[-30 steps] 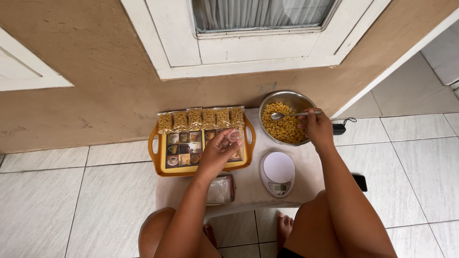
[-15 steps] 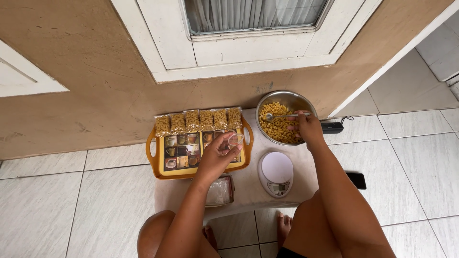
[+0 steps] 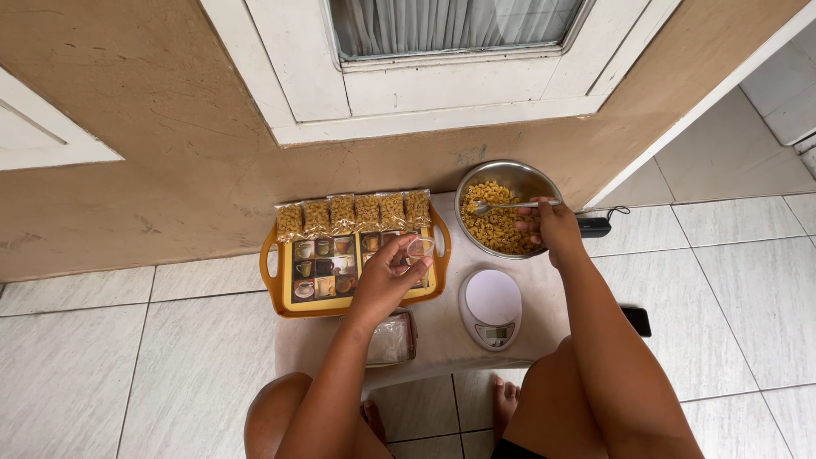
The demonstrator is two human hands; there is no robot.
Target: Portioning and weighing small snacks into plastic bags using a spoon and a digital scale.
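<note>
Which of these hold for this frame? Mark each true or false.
1. The right hand holds a spoon over the metal bowl of pasta. True.
2. The left hand holds a small clear bag above the orange tray. True.
3. The kitchen scale carries a filled bag. False: its platform is bare.
4. The filled bags lie along the tray's near edge. False: they line the far edge, by the wall.

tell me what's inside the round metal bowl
The round metal bowl holds small yellow pasta-like pieces and a metal spoon held by the right hand. The pieces cover the bowl's bottom.
</note>
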